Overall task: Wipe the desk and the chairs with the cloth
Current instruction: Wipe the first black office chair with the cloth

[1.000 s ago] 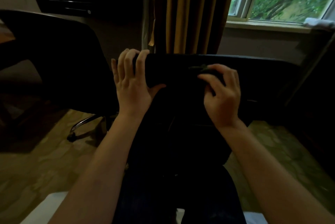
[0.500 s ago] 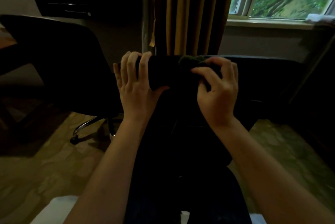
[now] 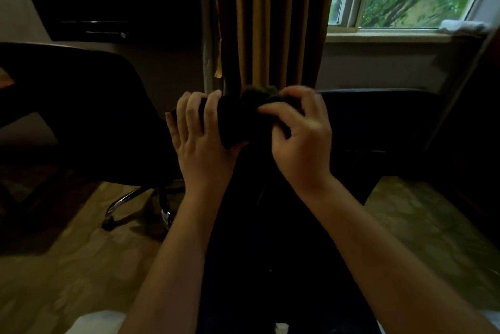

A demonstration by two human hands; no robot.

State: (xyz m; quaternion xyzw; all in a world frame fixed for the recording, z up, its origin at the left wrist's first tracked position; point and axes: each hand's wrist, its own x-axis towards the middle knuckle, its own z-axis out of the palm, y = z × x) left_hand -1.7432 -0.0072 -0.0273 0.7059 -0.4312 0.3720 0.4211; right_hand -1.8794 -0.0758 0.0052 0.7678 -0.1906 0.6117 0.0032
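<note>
Head view: the top edge of the chair back (image 3: 378, 102) runs under both hands and extends well to the right of them. Open floor (image 3: 67, 266) lies below on either side. The left hand (image 3: 201, 144) grips that edge, fingers curled over, thumb beneath. The right hand (image 3: 300, 144) pinches the cloth (image 3: 257, 94), which is bunched on the edge between the hands. A second chair (image 3: 81, 106) stands left of the left hand.

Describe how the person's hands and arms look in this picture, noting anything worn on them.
The left hand and right hand are bare: no gloves, and no rings, watch or bracelet show in the dim light. The left forearm and right forearm are uncovered down to the frame's bottom edge, with no sleeve in view.
</note>
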